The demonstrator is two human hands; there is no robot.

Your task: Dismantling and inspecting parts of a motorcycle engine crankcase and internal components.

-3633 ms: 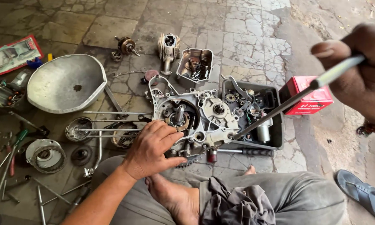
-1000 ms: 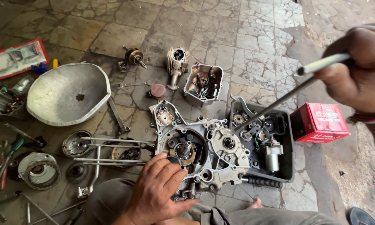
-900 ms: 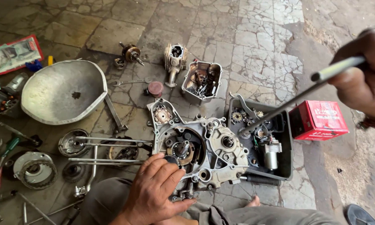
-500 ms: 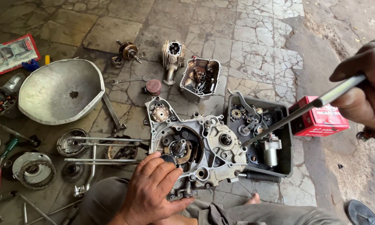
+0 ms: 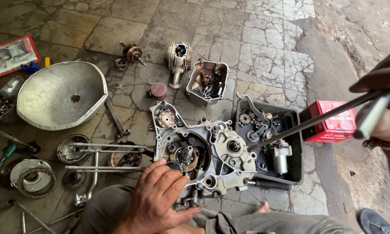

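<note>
An aluminium engine crankcase [image 5: 212, 158] lies on the stone floor in front of me, open side up, with a shaft and gears showing. My left hand [image 5: 160, 197] rests flat on its near left edge, fingers spread. My right hand [image 5: 383, 102] is at the far right, shut on a long T-handle wrench [image 5: 308, 123]. The wrench's shaft slants down to the left and its tip sits at the crankcase's right edge, next to the black tray [image 5: 290, 173].
The black tray holds gears and a small motor. Behind lie a red box [image 5: 331, 123], a metal cover with small parts [image 5: 208, 82], a cylinder [image 5: 179, 56], a crankshaft [image 5: 132, 53], a spanner [image 5: 132, 83] and a dented metal basin [image 5: 60, 95]. Rods, tools and clutch parts lie at left.
The wrench in my right hand has swung lower and its tip has come down to the crankcase's right edge. My left hand has stayed on the crankcase.
</note>
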